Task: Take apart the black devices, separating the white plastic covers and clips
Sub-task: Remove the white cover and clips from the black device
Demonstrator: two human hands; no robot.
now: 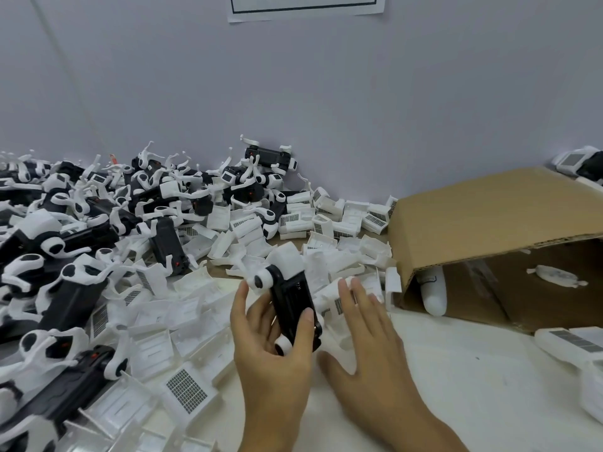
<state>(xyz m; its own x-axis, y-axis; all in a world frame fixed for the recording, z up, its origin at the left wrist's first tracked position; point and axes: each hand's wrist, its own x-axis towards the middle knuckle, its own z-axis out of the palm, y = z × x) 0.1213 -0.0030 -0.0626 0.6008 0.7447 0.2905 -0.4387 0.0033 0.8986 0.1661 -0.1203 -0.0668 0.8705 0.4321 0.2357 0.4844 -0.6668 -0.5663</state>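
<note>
Device point(290, 298), black with a white cover point(287, 261) at its far end, sits tilted in the left hand point(270, 350): thumb curled over its near right edge, fingers cupped behind. Right hand point(368, 337) hovers just beside it, fingers straight and slightly spread, holding nothing. Cardboard box point(489, 223) lies open further right.

**No legible text anywhere**

Nothing can be read. At twelve o'clock, a white paper sheet point(306, 8) on the wall shows only a dark rectangular border; any writing lies outside the picture. Several white plastic covers point(186, 390) across the surface carry grid-patterned patches, too fine and blurred to make out as codes or characters. The cardboard box point(483, 220) at three o'clock shows no print.
</note>
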